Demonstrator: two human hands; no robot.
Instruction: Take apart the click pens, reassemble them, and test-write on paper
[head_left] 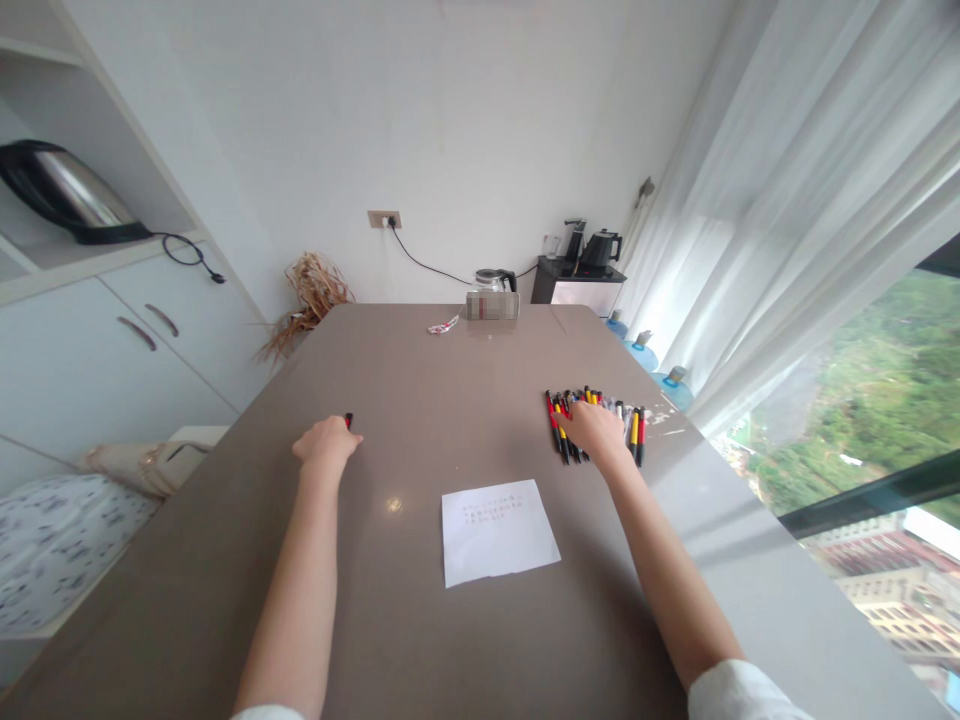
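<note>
My left hand (325,441) rests on the brown table (420,620) at the left, fingers curled around a pen (348,421) whose dark and red tip pokes out past the knuckles. My right hand (598,429) lies palm down on a row of several pens (634,428) in red, yellow, black and white at the right side of the table; its fingers rest on them, and I cannot make out whether they grip one. A white sheet of paper (495,530) with a few lines of faint writing lies between my forearms.
At the table's far edge stand a blurred box (492,305), a glass kettle (491,280) and a small wrapper (443,325). Behind are a side table with kettles (589,265), water bottles (643,350) on the floor, curtains at right, cupboards at left.
</note>
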